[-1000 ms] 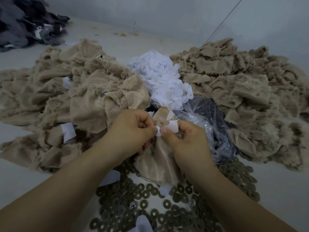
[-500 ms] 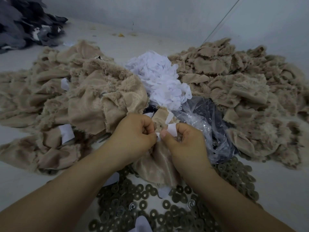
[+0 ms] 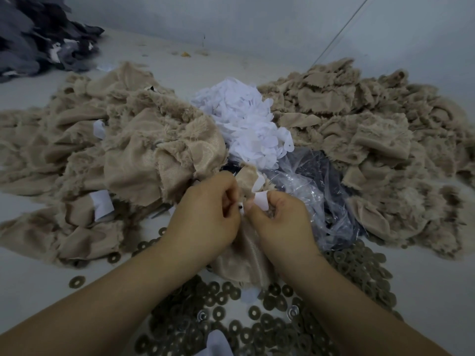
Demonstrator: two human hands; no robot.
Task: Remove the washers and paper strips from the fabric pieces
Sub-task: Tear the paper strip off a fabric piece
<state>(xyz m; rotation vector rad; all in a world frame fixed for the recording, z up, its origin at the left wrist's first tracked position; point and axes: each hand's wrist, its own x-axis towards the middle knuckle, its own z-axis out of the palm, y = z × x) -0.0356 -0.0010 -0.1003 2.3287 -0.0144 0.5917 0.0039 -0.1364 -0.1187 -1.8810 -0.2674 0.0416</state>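
Observation:
A beige fabric piece (image 3: pixel 244 263) hangs between my two hands at the middle of the view. My left hand (image 3: pixel 208 217) grips its upper edge with curled fingers, and a small dark-centred fastener shows at the fingertips. My right hand (image 3: pixel 280 219) pinches a white paper strip (image 3: pixel 261 199) that sticks up from the same piece. Below my hands, several brown washers (image 3: pixel 257 327) lie scattered on the surface, with a few white paper bits among them.
A heap of beige fabric with paper strips (image 3: pixel 123 155) lies at the left, another beige heap (image 3: pixel 372 140) at the right. A pile of white paper pieces (image 3: pixel 244 119) and a clear plastic bag (image 3: pixel 318 201) sit behind my hands. Dark grey fabric (image 3: pixel 38 37) lies far left.
My hands have dropped slightly lower and stay close together on the piece. The paper strip in my right hand now stands a little further out from the fabric.

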